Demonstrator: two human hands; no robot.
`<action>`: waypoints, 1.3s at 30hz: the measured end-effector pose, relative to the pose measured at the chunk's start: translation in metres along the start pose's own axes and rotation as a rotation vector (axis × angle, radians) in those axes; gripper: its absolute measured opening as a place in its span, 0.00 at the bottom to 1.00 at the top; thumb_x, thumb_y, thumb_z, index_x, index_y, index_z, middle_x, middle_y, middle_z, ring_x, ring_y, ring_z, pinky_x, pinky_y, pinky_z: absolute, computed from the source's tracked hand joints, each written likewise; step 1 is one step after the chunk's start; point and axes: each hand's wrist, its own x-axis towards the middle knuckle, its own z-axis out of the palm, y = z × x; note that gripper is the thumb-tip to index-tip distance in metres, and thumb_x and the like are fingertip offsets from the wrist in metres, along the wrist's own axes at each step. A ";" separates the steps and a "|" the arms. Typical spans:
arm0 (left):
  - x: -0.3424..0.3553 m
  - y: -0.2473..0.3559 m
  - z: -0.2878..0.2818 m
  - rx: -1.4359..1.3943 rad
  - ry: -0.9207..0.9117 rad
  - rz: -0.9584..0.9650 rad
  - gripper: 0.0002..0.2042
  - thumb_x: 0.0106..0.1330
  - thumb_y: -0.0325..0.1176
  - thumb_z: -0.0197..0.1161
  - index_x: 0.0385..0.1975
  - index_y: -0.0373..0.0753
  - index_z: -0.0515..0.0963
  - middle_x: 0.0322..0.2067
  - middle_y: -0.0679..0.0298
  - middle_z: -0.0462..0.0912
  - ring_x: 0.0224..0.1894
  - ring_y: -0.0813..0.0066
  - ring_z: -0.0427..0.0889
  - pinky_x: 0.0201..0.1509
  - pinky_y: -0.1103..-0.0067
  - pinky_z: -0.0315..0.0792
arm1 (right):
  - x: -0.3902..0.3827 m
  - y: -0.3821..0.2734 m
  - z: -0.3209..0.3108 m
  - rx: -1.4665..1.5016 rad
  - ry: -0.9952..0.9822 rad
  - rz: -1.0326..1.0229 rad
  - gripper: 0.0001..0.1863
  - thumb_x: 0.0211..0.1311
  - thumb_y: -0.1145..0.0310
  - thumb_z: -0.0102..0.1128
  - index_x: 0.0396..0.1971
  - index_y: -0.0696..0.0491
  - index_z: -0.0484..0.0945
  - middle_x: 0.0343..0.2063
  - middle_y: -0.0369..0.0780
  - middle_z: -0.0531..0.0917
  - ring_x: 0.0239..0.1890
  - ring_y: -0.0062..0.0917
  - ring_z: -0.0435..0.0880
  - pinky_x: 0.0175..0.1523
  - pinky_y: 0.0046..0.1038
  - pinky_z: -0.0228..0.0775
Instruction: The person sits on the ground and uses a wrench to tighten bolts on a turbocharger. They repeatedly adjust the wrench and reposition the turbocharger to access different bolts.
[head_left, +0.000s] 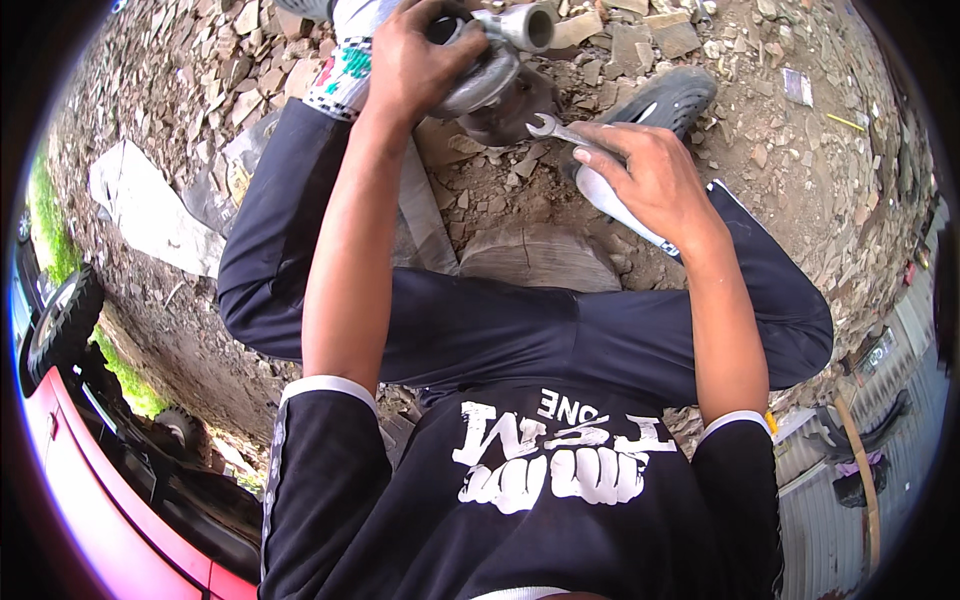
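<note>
My left hand [420, 65] grips a grey metal housing [485, 88] at the top middle, fingers curled over its rim and round opening. A short silvery pipe [525, 30] sticks out to the right of it, and a darker, dirty section [510, 115] hangs below. My right hand [645, 175] is closed on a steel wrench [565, 133], whose open jaw points left, close beside the dark section; I cannot tell whether they touch.
I sit cross-legged in dark trousers [470, 330] on rubble-strewn ground [780, 150], with a wood slab [540, 255] before me, a dark sandal [680, 95] on my right foot and a white sheet [150, 205] leftward. A red vehicle [120, 480] stands left; corrugated metal [820, 530] lies right.
</note>
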 end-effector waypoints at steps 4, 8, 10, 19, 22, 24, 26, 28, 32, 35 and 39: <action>0.001 -0.003 0.000 0.025 0.009 0.023 0.18 0.52 0.39 0.69 0.40 0.34 0.84 0.37 0.48 0.85 0.42 0.52 0.86 0.48 0.66 0.78 | 0.013 -0.006 0.009 -0.164 0.011 -0.037 0.18 0.70 0.57 0.61 0.50 0.52 0.87 0.40 0.47 0.88 0.44 0.45 0.86 0.52 0.40 0.77; 0.002 -0.005 -0.001 -0.054 -0.002 0.022 0.19 0.51 0.40 0.71 0.39 0.34 0.85 0.36 0.49 0.85 0.40 0.54 0.86 0.46 0.67 0.78 | 0.040 0.006 0.013 -0.226 0.055 -0.234 0.14 0.67 0.56 0.65 0.44 0.47 0.89 0.32 0.43 0.87 0.39 0.43 0.87 0.45 0.42 0.79; 0.002 -0.005 -0.002 -0.045 -0.024 -0.008 0.19 0.50 0.40 0.72 0.39 0.34 0.85 0.35 0.49 0.86 0.39 0.54 0.86 0.46 0.67 0.78 | 0.051 0.003 0.008 -0.300 0.037 -0.266 0.14 0.64 0.54 0.67 0.41 0.47 0.90 0.31 0.42 0.87 0.38 0.41 0.87 0.44 0.41 0.80; 0.010 -0.008 0.003 0.002 -0.010 -0.003 0.20 0.50 0.41 0.72 0.39 0.34 0.85 0.36 0.46 0.86 0.41 0.49 0.87 0.48 0.64 0.79 | 0.069 0.013 0.007 -0.434 0.054 -0.422 0.13 0.62 0.53 0.69 0.35 0.48 0.89 0.28 0.39 0.85 0.34 0.37 0.87 0.37 0.40 0.80; 0.012 0.000 0.003 0.014 -0.021 -0.015 0.19 0.50 0.41 0.71 0.38 0.33 0.85 0.36 0.45 0.86 0.41 0.46 0.86 0.49 0.63 0.79 | 0.066 0.013 0.007 -0.421 0.044 -0.422 0.13 0.61 0.54 0.70 0.33 0.49 0.88 0.27 0.39 0.84 0.33 0.37 0.87 0.35 0.39 0.79; 0.013 -0.004 0.005 0.043 -0.005 0.059 0.19 0.50 0.41 0.71 0.37 0.33 0.85 0.36 0.44 0.86 0.41 0.46 0.86 0.49 0.63 0.79 | 0.067 0.015 0.008 -0.385 0.041 -0.406 0.13 0.60 0.56 0.71 0.34 0.51 0.88 0.27 0.41 0.84 0.31 0.40 0.86 0.35 0.40 0.78; 0.014 -0.006 0.006 0.037 0.001 0.071 0.19 0.50 0.41 0.71 0.36 0.33 0.85 0.35 0.44 0.86 0.41 0.45 0.86 0.48 0.62 0.79 | 0.067 0.018 0.012 -0.384 0.059 -0.414 0.13 0.60 0.56 0.72 0.32 0.51 0.87 0.27 0.41 0.84 0.30 0.40 0.86 0.34 0.40 0.78; 0.013 -0.005 0.008 0.045 0.000 0.075 0.19 0.50 0.41 0.72 0.36 0.32 0.85 0.35 0.43 0.85 0.40 0.45 0.86 0.48 0.62 0.79 | 0.071 0.024 0.019 -0.418 0.096 -0.446 0.15 0.60 0.53 0.70 0.28 0.50 0.85 0.25 0.39 0.84 0.29 0.37 0.87 0.32 0.40 0.79; 0.015 -0.002 0.008 0.058 -0.015 0.063 0.19 0.50 0.40 0.73 0.35 0.31 0.85 0.35 0.43 0.85 0.40 0.46 0.86 0.47 0.62 0.79 | 0.091 0.027 0.005 -0.505 0.006 -0.573 0.16 0.60 0.51 0.70 0.26 0.49 0.84 0.23 0.38 0.84 0.28 0.37 0.87 0.31 0.39 0.79; 0.016 -0.001 0.008 0.058 -0.024 0.048 0.19 0.49 0.40 0.74 0.35 0.30 0.84 0.35 0.43 0.85 0.40 0.46 0.86 0.47 0.62 0.79 | 0.106 0.025 -0.003 -0.558 -0.071 -0.641 0.17 0.58 0.51 0.70 0.25 0.50 0.83 0.22 0.38 0.84 0.28 0.37 0.88 0.31 0.39 0.80; 0.014 0.001 0.007 0.056 -0.018 0.023 0.20 0.49 0.40 0.74 0.34 0.29 0.84 0.34 0.43 0.85 0.39 0.46 0.86 0.46 0.62 0.80 | 0.101 0.023 -0.002 -0.604 -0.041 -0.619 0.18 0.60 0.51 0.69 0.25 0.51 0.84 0.23 0.40 0.85 0.28 0.37 0.89 0.33 0.38 0.81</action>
